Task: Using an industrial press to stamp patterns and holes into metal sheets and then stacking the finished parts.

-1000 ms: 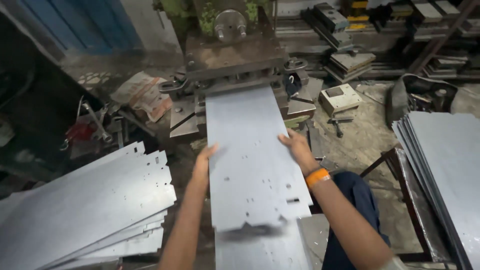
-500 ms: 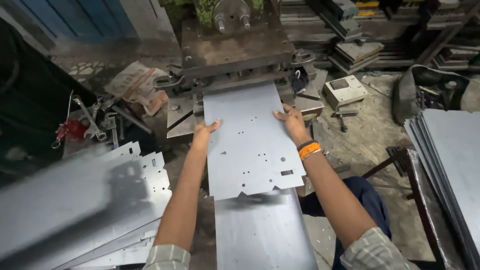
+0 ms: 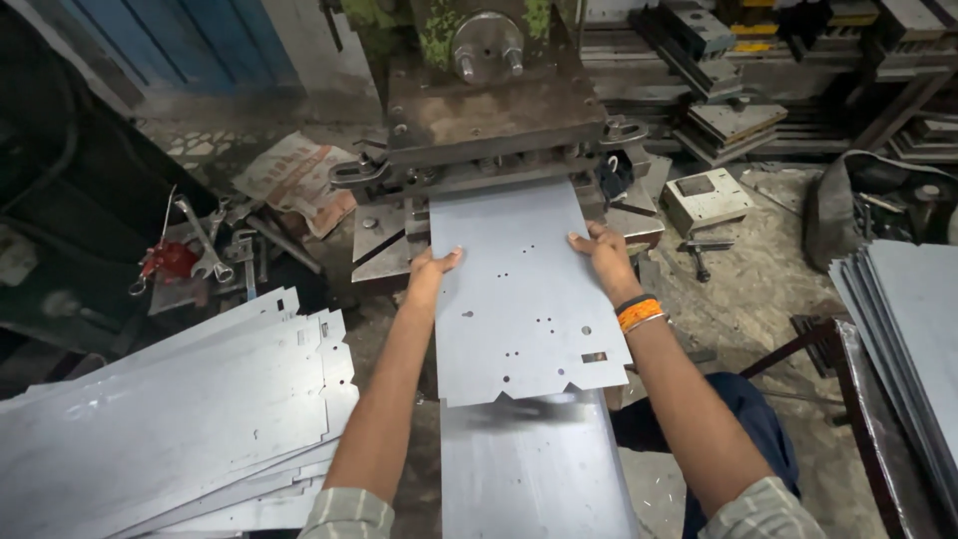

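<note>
A grey metal sheet (image 3: 519, 289) with small punched holes and a notched near edge lies flat in front of me, its far end under the head of a green press machine (image 3: 489, 90). My left hand (image 3: 431, 269) grips the sheet's left edge. My right hand (image 3: 602, 258), with an orange band on the wrist, grips the right edge. Below the sheet's near end lies a plain metal support plate (image 3: 529, 469).
A stack of punched sheets (image 3: 170, 419) lies at my left. Another stack of blank sheets (image 3: 908, 319) leans at the right edge. Spanners (image 3: 205, 250) and a red tool lie left of the press. Metal blocks and dies (image 3: 718, 120) crowd the floor behind.
Both hands have pushed the sheet forward, so its far end now reaches under the press head. The view has moved closer to the machine.
</note>
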